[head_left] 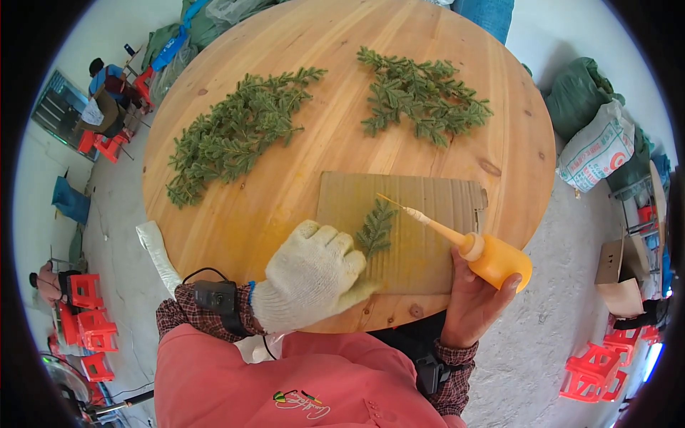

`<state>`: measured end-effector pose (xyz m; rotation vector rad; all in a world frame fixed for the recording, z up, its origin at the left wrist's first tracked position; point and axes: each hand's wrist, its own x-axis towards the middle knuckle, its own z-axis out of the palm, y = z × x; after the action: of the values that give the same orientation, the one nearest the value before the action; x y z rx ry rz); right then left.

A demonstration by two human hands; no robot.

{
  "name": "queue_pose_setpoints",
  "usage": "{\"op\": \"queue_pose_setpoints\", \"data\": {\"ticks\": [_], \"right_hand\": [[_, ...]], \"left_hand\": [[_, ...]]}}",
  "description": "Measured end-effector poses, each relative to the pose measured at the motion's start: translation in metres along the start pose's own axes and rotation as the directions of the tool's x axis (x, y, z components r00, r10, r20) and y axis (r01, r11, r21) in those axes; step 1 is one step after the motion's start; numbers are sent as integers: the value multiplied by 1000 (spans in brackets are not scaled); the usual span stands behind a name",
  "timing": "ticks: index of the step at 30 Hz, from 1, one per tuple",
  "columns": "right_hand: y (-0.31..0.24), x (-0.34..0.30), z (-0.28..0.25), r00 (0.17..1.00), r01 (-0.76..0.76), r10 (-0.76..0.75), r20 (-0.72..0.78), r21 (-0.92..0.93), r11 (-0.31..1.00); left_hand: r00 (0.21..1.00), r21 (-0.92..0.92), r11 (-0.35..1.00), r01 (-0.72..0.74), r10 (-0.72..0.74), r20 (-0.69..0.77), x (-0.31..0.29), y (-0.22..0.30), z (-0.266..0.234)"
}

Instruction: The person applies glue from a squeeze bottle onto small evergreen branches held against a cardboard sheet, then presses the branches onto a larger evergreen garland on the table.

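My left hand (310,274) wears a whitish knitted glove and rests at the left edge of a flat cardboard sheet (435,207). Its fingers are curled closed around the lower end of a small green fir-like sprig (375,227); the stem itself is hidden by the glove. In my bare right hand (474,296) lies a yellow-orange squeeze bottle (503,262), gripped between thumb and fingers. The bottle is tilted, and its long thin nozzle points up and left, with the tip just above the sprig's upper end.
On the round wooden table (335,135) lie two heaps of green sprigs, a larger left heap (239,132) and a right heap (424,100). Stuffed sacks (598,146) stand beyond the right edge. Red stools (93,321) line both sides, and a person (110,82) sits far left.
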<state>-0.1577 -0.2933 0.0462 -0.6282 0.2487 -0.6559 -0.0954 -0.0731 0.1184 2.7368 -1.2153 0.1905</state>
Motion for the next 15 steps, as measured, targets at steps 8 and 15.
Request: {"op": "queue_pose_setpoints", "data": {"ticks": [8, 15], "right_hand": [[2, 0, -5, 1000, 6, -6, 2, -13, 1000], [2, 1, -4, 1000, -2, 2, -4, -12, 1000]], "left_hand": [[964, -51, 995, -89, 73, -257, 22, -30, 3], [987, -150, 986, -70, 46, -157, 27, -20, 31]]}}
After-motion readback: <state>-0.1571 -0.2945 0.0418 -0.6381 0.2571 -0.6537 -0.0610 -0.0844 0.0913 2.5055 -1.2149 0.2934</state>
